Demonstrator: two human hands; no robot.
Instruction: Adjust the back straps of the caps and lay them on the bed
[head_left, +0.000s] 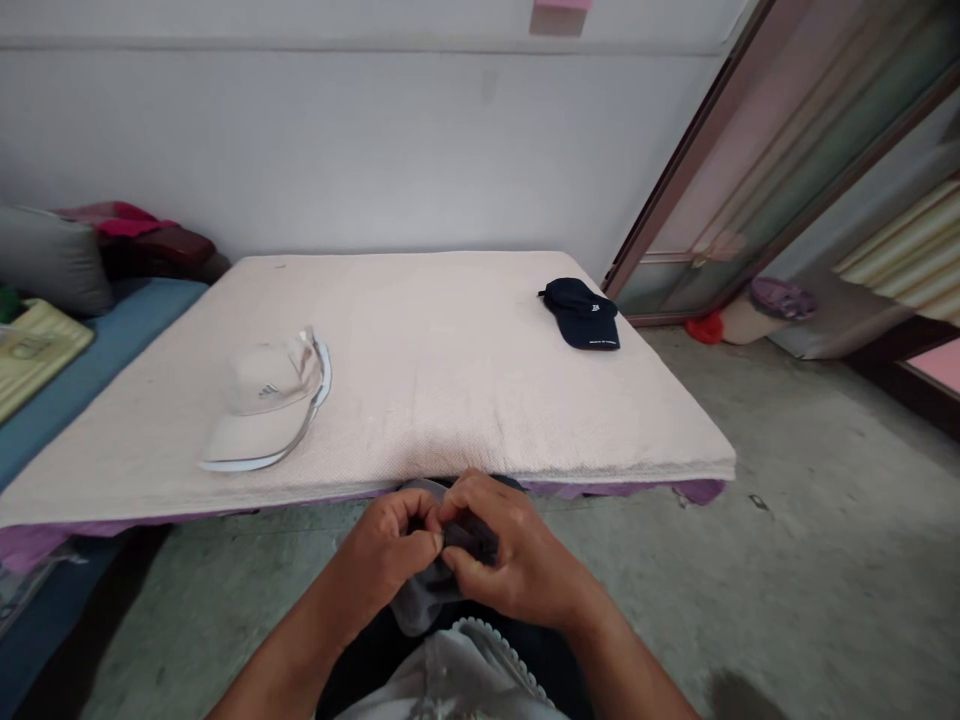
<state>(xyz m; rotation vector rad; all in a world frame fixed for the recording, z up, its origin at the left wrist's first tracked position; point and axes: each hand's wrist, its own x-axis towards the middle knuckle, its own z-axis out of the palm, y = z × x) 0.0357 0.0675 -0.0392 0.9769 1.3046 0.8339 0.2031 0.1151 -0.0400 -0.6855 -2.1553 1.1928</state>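
My left hand (390, 555) and my right hand (510, 550) meet close to my body, just in front of the mattress edge. Both are closed, fingers pinched on a grey cap (420, 595) with a dark strap part between the fingertips. Most of that cap is hidden under my hands. On the mattress (450, 380) a beige cap (270, 400) lies at the left, brim toward me. A navy cap (583, 313) lies at the far right corner. Neither hand touches those two caps.
The low mattress has a cream cover over a purple sheet. A blue mat with a grey pillow (52, 260) and red cloth lies at the left. A bare concrete floor (787, 520) spreads to the right, with a glass door frame (750, 170) beyond.
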